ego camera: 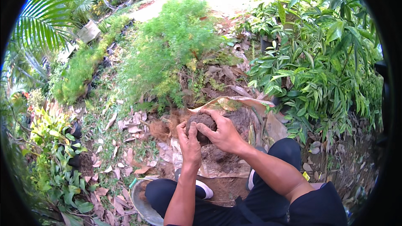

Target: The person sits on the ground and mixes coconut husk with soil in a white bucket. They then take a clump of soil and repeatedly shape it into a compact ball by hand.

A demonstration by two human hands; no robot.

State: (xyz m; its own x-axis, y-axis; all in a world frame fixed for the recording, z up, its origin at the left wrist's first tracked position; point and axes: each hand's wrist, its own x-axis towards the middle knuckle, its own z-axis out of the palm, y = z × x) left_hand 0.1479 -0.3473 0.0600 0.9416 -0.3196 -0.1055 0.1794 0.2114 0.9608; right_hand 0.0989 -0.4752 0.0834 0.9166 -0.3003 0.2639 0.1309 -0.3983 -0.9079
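Both hands cup a rounded ball of dark soil (pixel 201 122) in front of my knees. My left hand (pixel 190 142) presses its left side with the fingers pointing up. Over the top and right side curls my right hand (pixel 224 131), its thumb resting on the front of the ball. Beneath them, loose moist soil (pixel 220 160) lies on a spread-out sack (pixel 245 172) whose far edge is folded up. Brown coir-like fibre (pixel 161 129) is heaped just left of the ball.
A bucket or basin (pixel 138 199) stands by my left knee. Feathery green plants (pixel 171 47) grow ahead, and dense leafy plants (pixel 314 81) crowd the right. Potted plants in black bags (pixel 74 146) line the left. Dry leaves (pixel 133 128) litter the ground.
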